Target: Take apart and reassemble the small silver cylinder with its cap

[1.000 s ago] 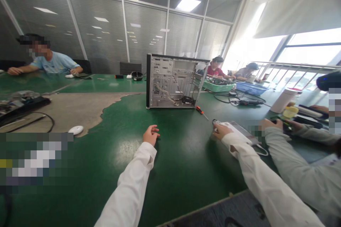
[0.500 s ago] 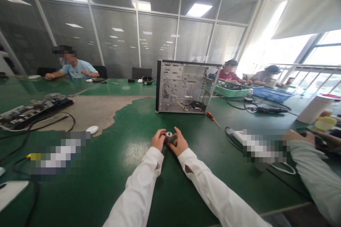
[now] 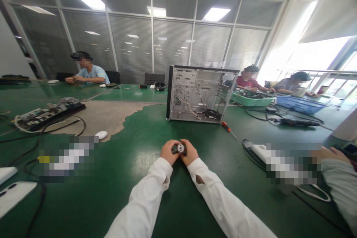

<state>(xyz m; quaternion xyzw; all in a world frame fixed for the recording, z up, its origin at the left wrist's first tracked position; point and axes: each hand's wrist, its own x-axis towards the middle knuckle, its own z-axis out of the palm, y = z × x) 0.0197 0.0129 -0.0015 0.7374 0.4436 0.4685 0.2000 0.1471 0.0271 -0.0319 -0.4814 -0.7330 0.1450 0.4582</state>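
Over the green tabletop in front of me, both my hands meet around a small metal cylinder (image 3: 180, 148). It looks like a little motor, with a silver round end showing small dark holes. The curled fingers of my left hand (image 3: 169, 151) grip its left side. From the right, my right hand (image 3: 190, 153) closes on it with thumb and fingers. My fingers hide most of its lower part. Beyond my hands stands an open computer case (image 3: 199, 95), its bare metal inside and some cables facing me. A screwdriver with an orange and black handle (image 3: 226, 126) lies by its right corner.
Power strips and cables (image 3: 50, 115) lie on the left, beside a worn patch (image 3: 103, 113) of the green table (image 3: 134, 200). Green (image 3: 252, 100) and blue baskets (image 3: 301, 105) stand back right. Several people sit around; a nearby grey sleeve (image 3: 337, 178) is on the right.
My fingers, looser and more spread before, have closed in around the metal cylinder, and its end is turned more towards me. The view has shifted slightly left.
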